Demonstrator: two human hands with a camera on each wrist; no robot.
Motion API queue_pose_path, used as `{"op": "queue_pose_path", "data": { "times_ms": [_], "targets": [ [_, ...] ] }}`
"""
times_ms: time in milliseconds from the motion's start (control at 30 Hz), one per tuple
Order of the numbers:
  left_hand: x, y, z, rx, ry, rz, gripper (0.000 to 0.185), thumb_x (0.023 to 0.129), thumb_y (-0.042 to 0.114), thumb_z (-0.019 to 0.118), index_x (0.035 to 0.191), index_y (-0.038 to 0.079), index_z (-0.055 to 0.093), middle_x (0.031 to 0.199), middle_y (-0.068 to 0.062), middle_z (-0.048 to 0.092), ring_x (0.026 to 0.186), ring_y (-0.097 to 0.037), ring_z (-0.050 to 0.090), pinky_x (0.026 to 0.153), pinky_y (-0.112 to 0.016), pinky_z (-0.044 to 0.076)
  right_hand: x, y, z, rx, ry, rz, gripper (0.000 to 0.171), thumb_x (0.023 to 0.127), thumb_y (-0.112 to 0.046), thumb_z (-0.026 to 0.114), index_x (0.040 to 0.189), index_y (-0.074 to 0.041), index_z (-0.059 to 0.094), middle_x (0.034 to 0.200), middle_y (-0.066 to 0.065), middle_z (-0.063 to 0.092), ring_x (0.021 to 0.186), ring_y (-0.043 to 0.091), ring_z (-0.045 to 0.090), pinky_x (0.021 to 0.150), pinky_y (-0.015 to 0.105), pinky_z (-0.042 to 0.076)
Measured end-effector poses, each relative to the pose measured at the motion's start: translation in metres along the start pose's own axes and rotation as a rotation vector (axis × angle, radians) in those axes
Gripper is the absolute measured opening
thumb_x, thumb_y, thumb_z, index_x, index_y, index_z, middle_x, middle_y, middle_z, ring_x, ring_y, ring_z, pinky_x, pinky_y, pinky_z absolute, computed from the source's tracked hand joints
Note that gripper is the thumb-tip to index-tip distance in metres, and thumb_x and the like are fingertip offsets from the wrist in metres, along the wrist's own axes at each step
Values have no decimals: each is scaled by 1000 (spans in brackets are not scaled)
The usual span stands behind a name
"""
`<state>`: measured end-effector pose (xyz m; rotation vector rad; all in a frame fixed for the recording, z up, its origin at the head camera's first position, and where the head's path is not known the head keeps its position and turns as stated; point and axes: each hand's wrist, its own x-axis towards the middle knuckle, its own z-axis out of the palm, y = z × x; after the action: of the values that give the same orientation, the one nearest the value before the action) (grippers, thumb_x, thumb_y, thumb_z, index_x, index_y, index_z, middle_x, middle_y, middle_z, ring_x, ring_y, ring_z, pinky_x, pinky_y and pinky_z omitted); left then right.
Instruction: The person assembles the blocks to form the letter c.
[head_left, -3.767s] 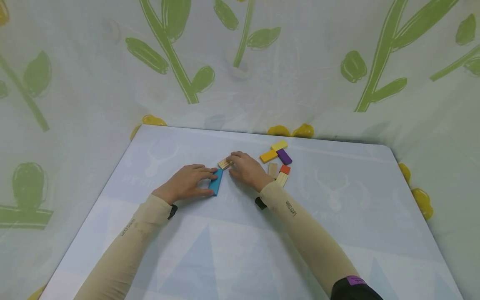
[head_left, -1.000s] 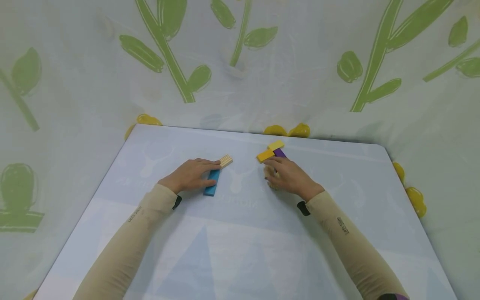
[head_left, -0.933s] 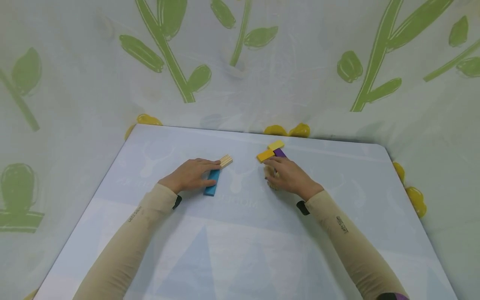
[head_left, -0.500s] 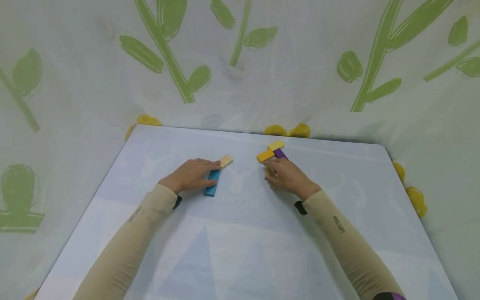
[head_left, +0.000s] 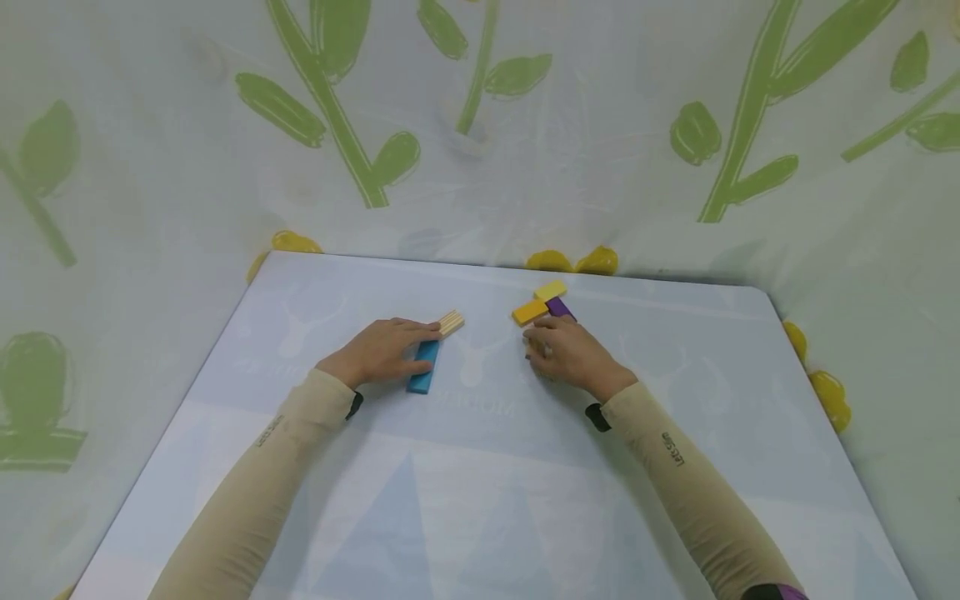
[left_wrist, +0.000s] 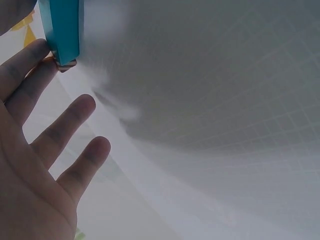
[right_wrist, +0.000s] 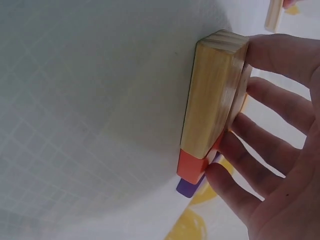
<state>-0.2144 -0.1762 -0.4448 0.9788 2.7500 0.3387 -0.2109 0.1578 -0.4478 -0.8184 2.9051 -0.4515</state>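
**Step in hand (est.):** gathering loose blocks from the right-side cluster; left side keeps the laid row steady.

**Left hand** [head_left: 378, 354]: flat on worktop [head_left: 480, 500], fingers straight and spread, pressing sideways against blue block [head_left: 423, 367]. Blue block lies flat, far end near a plain wood block [head_left: 451, 322]; whether the two touch, cannot tell. Wrist view shows fingertips alongside blue block's end [left_wrist: 62, 30], not curled round it.

**Right hand** [head_left: 566, 354]: palm down, fingers curled over a plain wood block [right_wrist: 212, 95], thumb one side, fingers the other. Orange block [right_wrist: 192, 165] sits just behind the wood one, touching it; purple block [right_wrist: 189, 187] beyond. In head view the held block is hidden under the hand.

**Nearby:** yellow-orange block [head_left: 529, 312] and pale yellow block [head_left: 551, 290] just beyond right fingertips, flat on worktop.

**Next move calls for (est.):** firm pinch on wood block w/o dragging orange one along; left hand steady so blue block doesn't skid.

**Pose:** both forearms low, converging towards centre, sleeves to wrists.
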Motion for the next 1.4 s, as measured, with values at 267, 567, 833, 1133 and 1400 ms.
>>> {"op": "queue_pose_path", "data": {
  "times_ms": [267,567,833,1133,1400],
  "targets": [
    [1,0,2,9,-5,3,56,88,46,58,137,21,48,145,7,38,130,-21,39,106,-43,31,1,1,3,11,-4,23,29,85,-26,65,113,-16,67,125,4,57,116,23,48,100,41,39],
    [1,1,1,11,-14,-3,57,88,47,58,138,21,48,146,7,38,130,-21,39,106,-42,31,-4,-5,4,95,24,31,39,83,-26,66,120,-13,63,122,4,57,113,22,47,98,40,40],
    [1,-1,3,8,-11,-15,57,88,47,57,138,22,48,145,8,38,130,-22,39,106,-43,31,-7,-23,10,102,51,-30,40,80,-33,72,116,-16,65,116,3,59,110,20,50,95,39,43],
    [1,0,3,4,-10,-23,57,88,47,58,138,21,48,145,7,38,131,-21,39,106,-43,31,-6,-39,20,92,44,-73,50,78,-36,74,123,-20,60,119,-5,58,108,13,49,92,32,45],
    [2,-1,4,4,-11,-24,57,88,47,58,138,22,48,145,8,38,131,-19,38,107,-42,30,-5,-49,21,101,-33,-143,49,81,-34,72,125,-19,58,124,-7,56,116,12,47,98,33,42]
  ]
}}
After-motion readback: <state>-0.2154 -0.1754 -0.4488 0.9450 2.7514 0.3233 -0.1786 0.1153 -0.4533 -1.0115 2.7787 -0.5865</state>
